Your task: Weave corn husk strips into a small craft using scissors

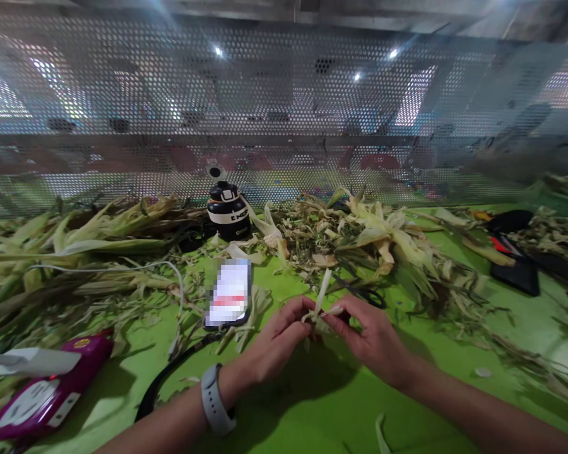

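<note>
The left hand (pixel 286 334) and right hand (pixel 372 337) are pinching a pale husk strip (pixel 322 291) between their fingertips over the green table (pixel 307 416). Its long axis is running roughly upright, the free end pointing just past 12 o'clock; a phone (pixel 230 293) is lying between 9 and 10 o'clock from it.

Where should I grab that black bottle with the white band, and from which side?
Probably around its white band, coming from the front, over the phone. The black bottle stands upright with a wide, rounded body, and husks lie on both sides. Avoid the top, where a small cap seems flipped up.
</note>
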A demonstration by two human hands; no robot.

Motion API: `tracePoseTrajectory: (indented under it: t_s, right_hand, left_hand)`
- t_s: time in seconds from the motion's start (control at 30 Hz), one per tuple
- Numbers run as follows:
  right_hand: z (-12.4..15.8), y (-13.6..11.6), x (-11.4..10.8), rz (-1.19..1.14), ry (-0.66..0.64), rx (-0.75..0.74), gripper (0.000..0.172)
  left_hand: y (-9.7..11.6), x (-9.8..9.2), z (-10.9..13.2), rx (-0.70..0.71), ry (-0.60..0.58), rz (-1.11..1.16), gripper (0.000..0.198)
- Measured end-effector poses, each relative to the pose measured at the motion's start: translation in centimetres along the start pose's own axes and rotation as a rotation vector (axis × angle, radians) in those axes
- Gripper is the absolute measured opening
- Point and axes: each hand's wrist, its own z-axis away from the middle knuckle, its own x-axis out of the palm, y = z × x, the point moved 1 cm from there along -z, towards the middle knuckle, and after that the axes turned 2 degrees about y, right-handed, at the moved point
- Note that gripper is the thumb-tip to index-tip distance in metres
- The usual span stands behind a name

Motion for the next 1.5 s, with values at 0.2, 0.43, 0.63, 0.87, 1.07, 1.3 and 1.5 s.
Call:
tracePoseTrajectory:
  t_s: [0.2, 0.43, 0.63, 0.87, 1.07, 1.3, 1.5]
  right_hand:
    - [-0.2, 0.1, 0.0, -0.13, 0.013, 0.104, 0.018]
    - [0.0, 0.2, 0.1, -0.156, 0.002, 0.189, 0.022]
    - [0.3, 0.4, 0.4, -0.256, -0.024, 0.268, 0.023]
    - [0.2, 0.4, 0.8, -0.363, -0.004, 0.307, 0.024]
    - [0.1, 0.6, 0.9, -0.382, -0.043, 0.342, 0.027]
    - [0.2, 0.9, 1.0, -0.458, -0.039, 0.373, 0.028]
    - [0.1, 0.8, 1.0, -0.465, -0.025, 0.375, 0.027]
  left_hand:
    - [-0.2, -0.1, 0.1, 0.069, 0.124, -0.097, 0.023]
    - [0.2, -0.1, 0.2, 0.051, 0.122, -0.044, 0.019]
    - [-0.6, 0.6, -0.3, 0.024, 0.108, -0.05, 0.023]
    - [-1.3, 0.9, -0.7, -0.036, 0.194, 0.178, 0.03]
    - [-1.0, 0.1, -1.2, -0.059, 0.174, 0.274, 0.03]
    - [-1.2, -0.7, -1.4, -0.228, 0.061, 0.47, 0.035]
    - [-1.6, -0.6, -1.4, -0.252, 0.061, 0.534, 0.032]
